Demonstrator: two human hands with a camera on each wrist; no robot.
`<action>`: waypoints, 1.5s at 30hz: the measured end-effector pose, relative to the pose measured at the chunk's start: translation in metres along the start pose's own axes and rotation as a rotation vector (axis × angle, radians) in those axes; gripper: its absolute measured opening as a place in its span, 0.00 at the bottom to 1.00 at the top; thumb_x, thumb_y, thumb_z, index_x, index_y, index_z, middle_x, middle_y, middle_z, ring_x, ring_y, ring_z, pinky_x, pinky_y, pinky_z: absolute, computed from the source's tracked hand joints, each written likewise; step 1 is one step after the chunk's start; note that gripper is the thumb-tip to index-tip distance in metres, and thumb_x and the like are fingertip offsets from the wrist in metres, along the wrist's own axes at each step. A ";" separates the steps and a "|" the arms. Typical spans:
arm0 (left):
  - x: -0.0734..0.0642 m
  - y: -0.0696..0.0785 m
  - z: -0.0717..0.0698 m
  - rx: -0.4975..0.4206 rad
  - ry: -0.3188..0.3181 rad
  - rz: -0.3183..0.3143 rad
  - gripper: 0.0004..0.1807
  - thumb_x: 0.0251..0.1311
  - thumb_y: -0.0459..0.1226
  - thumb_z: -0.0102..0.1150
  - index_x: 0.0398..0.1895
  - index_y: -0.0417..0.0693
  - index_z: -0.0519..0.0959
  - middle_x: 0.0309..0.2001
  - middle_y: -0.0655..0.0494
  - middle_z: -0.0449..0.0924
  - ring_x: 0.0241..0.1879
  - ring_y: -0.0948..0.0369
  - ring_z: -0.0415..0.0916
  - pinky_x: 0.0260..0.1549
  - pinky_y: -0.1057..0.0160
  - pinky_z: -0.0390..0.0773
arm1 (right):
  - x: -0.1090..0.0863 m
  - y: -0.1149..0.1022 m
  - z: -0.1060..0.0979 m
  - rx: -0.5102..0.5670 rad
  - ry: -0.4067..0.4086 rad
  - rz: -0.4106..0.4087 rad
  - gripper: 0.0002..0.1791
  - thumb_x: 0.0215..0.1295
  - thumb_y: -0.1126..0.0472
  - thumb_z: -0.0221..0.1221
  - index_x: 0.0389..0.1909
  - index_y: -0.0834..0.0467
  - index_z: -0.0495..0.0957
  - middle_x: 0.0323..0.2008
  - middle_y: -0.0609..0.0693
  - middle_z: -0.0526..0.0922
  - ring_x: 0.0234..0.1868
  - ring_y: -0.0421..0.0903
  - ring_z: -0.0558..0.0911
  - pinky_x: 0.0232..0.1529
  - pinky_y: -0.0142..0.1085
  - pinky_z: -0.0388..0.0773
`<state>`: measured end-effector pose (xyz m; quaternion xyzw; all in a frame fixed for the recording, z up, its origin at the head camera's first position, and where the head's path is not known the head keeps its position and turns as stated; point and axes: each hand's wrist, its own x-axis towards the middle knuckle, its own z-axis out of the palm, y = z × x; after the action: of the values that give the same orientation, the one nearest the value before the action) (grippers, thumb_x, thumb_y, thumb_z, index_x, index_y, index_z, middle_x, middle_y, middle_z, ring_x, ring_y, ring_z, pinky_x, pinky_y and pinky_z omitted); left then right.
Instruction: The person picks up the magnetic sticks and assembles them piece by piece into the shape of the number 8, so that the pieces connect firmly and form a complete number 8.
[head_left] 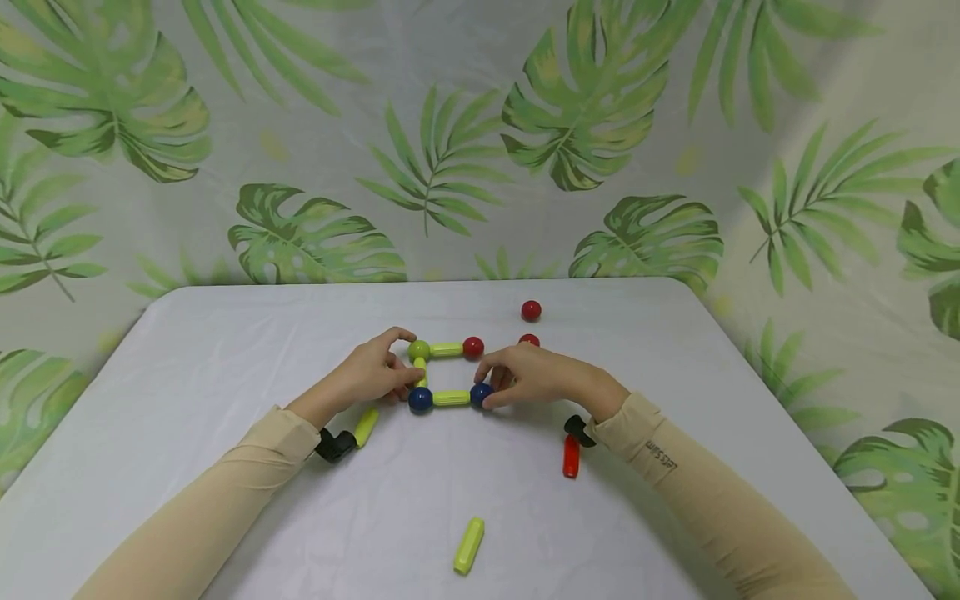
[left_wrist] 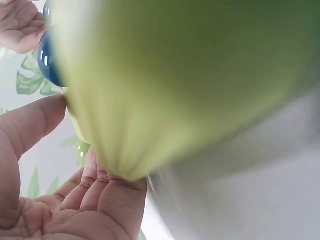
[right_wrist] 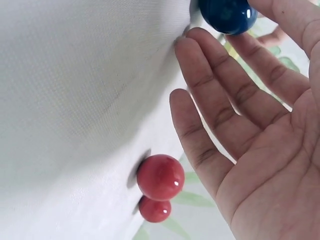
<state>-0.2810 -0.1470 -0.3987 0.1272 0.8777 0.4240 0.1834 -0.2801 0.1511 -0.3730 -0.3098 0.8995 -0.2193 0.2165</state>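
Note:
A three-sided frame of toy building rods and balls lies on the table in the head view. Its side rod [head_left: 422, 367] joins a green ball [head_left: 419, 350] to a blue ball [head_left: 421, 400]. My left hand [head_left: 378, 369] grips this side, index fingertip at the green ball, thumb on the rod. A front rod [head_left: 452, 398] leads to a second blue ball [head_left: 482, 394], which my right hand [head_left: 528, 375] pinches between thumb and fingers. The back rod [head_left: 447, 350] ends at a red ball [head_left: 473, 347]. In the right wrist view, the pinched blue ball [right_wrist: 227, 14] shows at the fingertips.
Two loose red balls, a far one [head_left: 531, 311] and a nearer one [head_left: 529, 340], sit behind my right hand. A yellow-green rod [head_left: 366, 427] lies by my left wrist, a red rod [head_left: 572, 457] by my right. Another yellow-green rod [head_left: 469, 546] lies at the front.

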 end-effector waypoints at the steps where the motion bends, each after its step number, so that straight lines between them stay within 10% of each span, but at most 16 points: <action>1: 0.001 0.000 0.000 -0.007 -0.002 -0.005 0.36 0.75 0.44 0.66 0.80 0.50 0.61 0.40 0.47 0.88 0.32 0.60 0.86 0.36 0.61 0.87 | -0.002 -0.001 -0.001 -0.002 0.001 0.008 0.19 0.71 0.52 0.72 0.59 0.54 0.84 0.42 0.44 0.89 0.43 0.39 0.85 0.54 0.35 0.84; 15: 0.008 -0.003 -0.003 -0.199 -0.099 -0.048 0.38 0.75 0.40 0.66 0.81 0.50 0.58 0.44 0.48 0.89 0.33 0.61 0.83 0.36 0.65 0.85 | -0.060 -0.001 -0.020 -0.061 0.170 0.064 0.18 0.73 0.51 0.69 0.56 0.58 0.85 0.38 0.45 0.88 0.42 0.42 0.86 0.50 0.40 0.84; 30: 0.007 -0.003 -0.002 -0.268 -0.116 -0.073 0.37 0.76 0.38 0.65 0.82 0.53 0.58 0.40 0.51 0.88 0.32 0.62 0.81 0.36 0.66 0.83 | -0.121 0.007 0.013 0.093 0.169 0.258 0.27 0.71 0.46 0.70 0.62 0.58 0.78 0.35 0.44 0.86 0.39 0.42 0.84 0.43 0.39 0.82; 45: 0.005 -0.003 -0.001 -0.286 -0.120 -0.072 0.37 0.76 0.39 0.64 0.83 0.52 0.58 0.40 0.51 0.87 0.33 0.61 0.81 0.37 0.66 0.83 | -0.133 0.010 0.043 0.226 0.249 0.266 0.31 0.69 0.49 0.72 0.62 0.63 0.74 0.30 0.47 0.82 0.28 0.43 0.81 0.34 0.33 0.76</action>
<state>-0.2865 -0.1475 -0.4012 0.0935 0.7999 0.5295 0.2666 -0.1669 0.2339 -0.3796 -0.1323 0.9220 -0.3248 0.1640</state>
